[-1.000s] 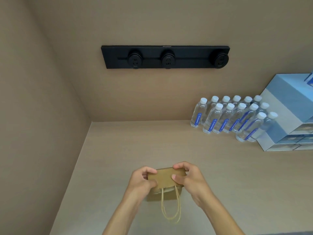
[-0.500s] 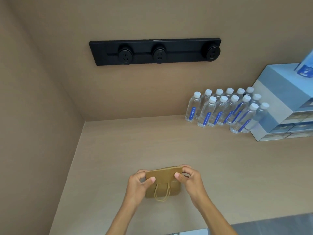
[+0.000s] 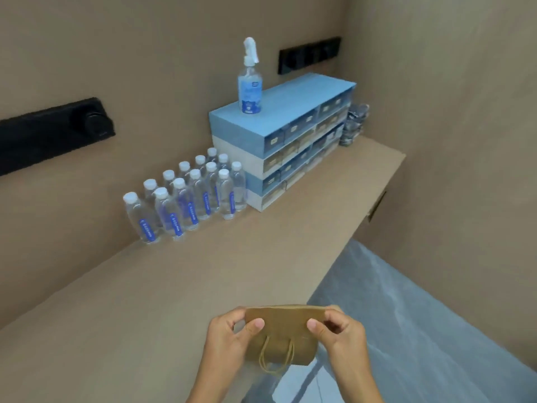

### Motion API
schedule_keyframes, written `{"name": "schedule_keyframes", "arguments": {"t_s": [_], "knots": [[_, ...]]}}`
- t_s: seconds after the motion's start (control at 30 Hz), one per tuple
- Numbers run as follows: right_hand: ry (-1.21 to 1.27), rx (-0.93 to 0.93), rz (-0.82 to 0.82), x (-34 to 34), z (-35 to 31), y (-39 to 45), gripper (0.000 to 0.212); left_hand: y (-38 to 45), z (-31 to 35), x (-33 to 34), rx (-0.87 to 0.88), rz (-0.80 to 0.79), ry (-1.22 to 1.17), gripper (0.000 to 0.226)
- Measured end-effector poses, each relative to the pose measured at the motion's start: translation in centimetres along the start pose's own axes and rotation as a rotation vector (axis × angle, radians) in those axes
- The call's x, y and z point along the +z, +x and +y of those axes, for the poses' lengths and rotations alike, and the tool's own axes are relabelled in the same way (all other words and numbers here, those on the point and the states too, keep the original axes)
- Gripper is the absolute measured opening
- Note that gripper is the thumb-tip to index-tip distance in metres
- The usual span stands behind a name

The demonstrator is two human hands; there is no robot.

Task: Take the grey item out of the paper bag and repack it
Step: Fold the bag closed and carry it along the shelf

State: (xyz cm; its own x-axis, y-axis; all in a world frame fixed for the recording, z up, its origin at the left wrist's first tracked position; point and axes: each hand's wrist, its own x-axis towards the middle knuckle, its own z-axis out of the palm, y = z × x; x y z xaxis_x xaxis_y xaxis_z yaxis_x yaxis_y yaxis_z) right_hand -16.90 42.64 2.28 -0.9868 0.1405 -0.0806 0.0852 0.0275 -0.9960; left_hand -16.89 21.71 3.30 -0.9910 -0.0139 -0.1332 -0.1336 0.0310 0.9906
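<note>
A small brown paper bag (image 3: 283,330) is held in the air over the front edge of the tan counter (image 3: 145,309). Its top is folded flat and its twine handles hang down the near side. My left hand (image 3: 229,335) pinches the bag's top left corner between thumb and fingers. My right hand (image 3: 338,333) pinches the top right corner the same way. The grey item is hidden; nothing shows out of the bag.
Several small water bottles (image 3: 186,199) stand in rows against the back wall. To their right is a stack of blue and white drawer boxes (image 3: 290,146) with a spray bottle (image 3: 250,82) on top. Black socket strips (image 3: 49,132) are on the wall. Grey floor (image 3: 421,330) lies right of the counter.
The view has swung to the right, bringing the boxes, spray bottle and floor into sight. Both hands still hold the bag, which now hangs over the counter's front edge.
</note>
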Motion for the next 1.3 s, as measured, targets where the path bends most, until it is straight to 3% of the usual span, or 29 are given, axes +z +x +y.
{"name": "schedule_keyframes", "arguments": {"t_s": [0.23,0.33,0.47,0.6,0.73,1.03,1.13,1.3], "knots": [[0.009,-0.051,0.373,-15.4,-0.6,2.0,0.018,7.3,1.9,16.7,0.021,-0.357,0.06,0.015],[0.01,-0.066,0.472,-20.4,-1.4,3.1,0.02,9.7,2.9,22.6,0.042,-0.464,0.084,0.018],[0.014,-0.069,0.557,-25.2,-2.1,5.1,0.039,12.9,4.1,29.1,0.072,-0.568,0.107,0.018],[0.051,-0.046,0.643,-29.3,-2.2,8.5,0.026,16.7,5.1,34.8,0.098,-0.646,0.126,0.017],[0.071,-0.017,0.692,-33.4,-2.3,14.0,0.016,21.9,5.8,40.3,0.126,-0.678,0.119,0.018],[0.016,-0.031,0.722,-43.1,-4.6,30.8,0.021,37.9,7.5,53.0,0.123,-0.702,0.083,0.024],[0.004,-0.034,0.675,-45.6,-5.8,36.5,0.027,42.4,8.7,55.8,0.12,-0.652,0.068,0.017],[0.003,-0.017,0.527,-47.7,-6.5,47.0,0.02,49.8,9.6,57.8,0.078,-0.48,0.035,0.017]]}}
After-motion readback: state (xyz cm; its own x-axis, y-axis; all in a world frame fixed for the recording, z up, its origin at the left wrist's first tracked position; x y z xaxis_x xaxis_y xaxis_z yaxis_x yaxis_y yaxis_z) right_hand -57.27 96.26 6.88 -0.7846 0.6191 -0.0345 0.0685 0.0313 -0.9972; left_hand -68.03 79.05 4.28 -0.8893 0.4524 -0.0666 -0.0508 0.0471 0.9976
